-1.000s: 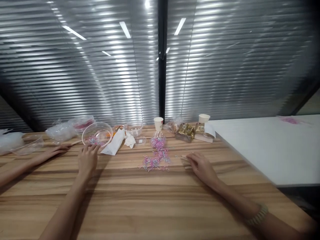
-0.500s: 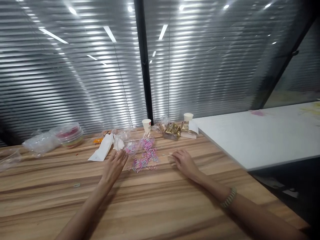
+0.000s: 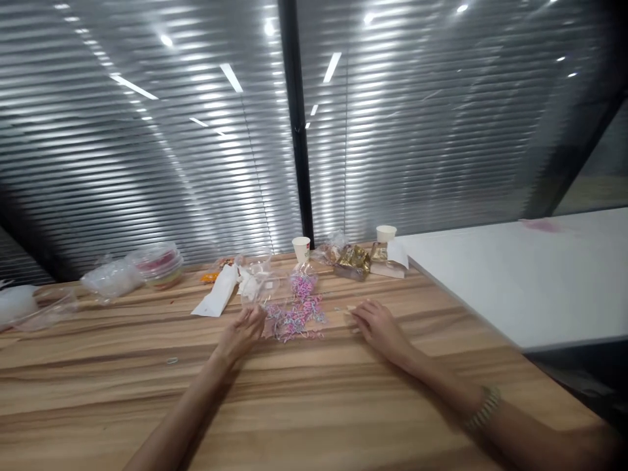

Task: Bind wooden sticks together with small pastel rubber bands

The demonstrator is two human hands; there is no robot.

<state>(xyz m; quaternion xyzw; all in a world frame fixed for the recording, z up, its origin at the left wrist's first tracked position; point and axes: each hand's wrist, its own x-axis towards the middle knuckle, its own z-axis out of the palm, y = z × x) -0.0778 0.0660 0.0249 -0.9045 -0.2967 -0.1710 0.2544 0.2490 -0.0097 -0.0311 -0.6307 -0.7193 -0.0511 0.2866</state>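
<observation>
Cannot make out the fingertips of the left hand (image 3: pixel 245 325), blurred and partly turned away; cannot tell whether grasping the clear plastic bowl (image 3: pixel 267 285) just beyond or merely resting beside it, its outline being faint against the wood. See the right hand (image 3: pixel 373 323) half curled, with a small pale sliver (image 3: pixel 351 310) at its fingertips, but cannot tell whether pinched or only touched. Lose the ends of both forearms at the picture's edges. Find the loose pile of pink, lilac and pale-blue link-like pieces (image 3: pixel 297 319) between the hands on the wooden counter (image 3: pixel 314 405), just beside the left hand and a clear gap from the right. Directly behind, note a clear bag (image 3: pixel 303 284) full of similar pieces, then a paper cup (image 3: pixel 301 250). Behind the left hand, see a white paper sleeve (image 3: pixel 216 293) and crumpled tissue (image 3: pixel 249 286), crowding the bowl; farther left, stacked plastic tubs (image 3: pixel 161 267). Beyond the right hand, see a gold foil packet (image 3: pixel 352 261) and a second cup (image 3: pixel 386 233).
</observation>
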